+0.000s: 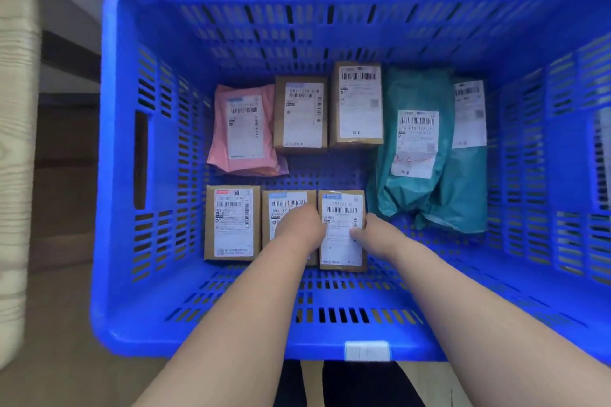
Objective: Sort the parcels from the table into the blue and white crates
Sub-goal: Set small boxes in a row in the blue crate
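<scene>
Hands are both reaching down into the blue crate, working on the front right box, which is lying flat on the crate floor, label up. The left hand is curling its fingers down over that box's left edge, at the seam with the front middle box, and is covering part of the middle box's label. The right hand is gripping the right edge, thumb lying on the label, fingers wrapping round the side. The front left box is sitting just beside the middle one, all three forming a row. Behind them a pink mailer, a back left box and a back right box are lying side by side. A teal bag is overlapping a second teal bag at the right. A white tag is sticking to the near rim.
</scene>
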Demonstrator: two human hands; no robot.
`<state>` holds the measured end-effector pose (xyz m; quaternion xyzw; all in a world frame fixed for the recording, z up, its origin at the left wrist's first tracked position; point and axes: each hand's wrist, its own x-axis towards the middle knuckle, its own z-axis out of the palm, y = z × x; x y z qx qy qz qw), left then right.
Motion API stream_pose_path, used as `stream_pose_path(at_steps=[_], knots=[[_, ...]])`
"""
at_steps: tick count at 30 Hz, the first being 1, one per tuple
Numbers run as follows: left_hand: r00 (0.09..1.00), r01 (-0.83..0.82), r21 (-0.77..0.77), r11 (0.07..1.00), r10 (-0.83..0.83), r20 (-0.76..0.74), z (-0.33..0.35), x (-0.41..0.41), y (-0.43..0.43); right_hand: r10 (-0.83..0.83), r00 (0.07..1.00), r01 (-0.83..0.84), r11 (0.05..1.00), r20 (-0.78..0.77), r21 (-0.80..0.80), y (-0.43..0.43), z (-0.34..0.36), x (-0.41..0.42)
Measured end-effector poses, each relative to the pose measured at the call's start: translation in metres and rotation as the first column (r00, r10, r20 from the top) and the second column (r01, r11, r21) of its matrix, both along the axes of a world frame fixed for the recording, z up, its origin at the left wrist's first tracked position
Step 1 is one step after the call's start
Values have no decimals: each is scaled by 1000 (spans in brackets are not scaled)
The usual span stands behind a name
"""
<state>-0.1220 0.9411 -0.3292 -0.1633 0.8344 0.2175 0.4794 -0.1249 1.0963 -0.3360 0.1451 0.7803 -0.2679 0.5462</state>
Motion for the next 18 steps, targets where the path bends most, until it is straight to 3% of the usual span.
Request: stream_pose_path(at_steps=[4, 10, 13, 18], knots=[[994, 106, -60, 993, -106, 2, -8, 2, 1, 66, 997, -66, 998, 31, 0, 0, -9, -4], [969, 247, -127, 961, -248, 8, -2, -2, 1, 306, 952, -307, 943, 27, 131, 3, -3, -8], [960, 279, -116, 953, -278, 28, 5, 3, 2, 368, 930, -362, 912, 9, 193, 5, 8, -9], [944, 330, -102, 938, -328, 42, 33, 13, 0, 419, 904, -403, 901, -83, 162, 7, 34, -4]])
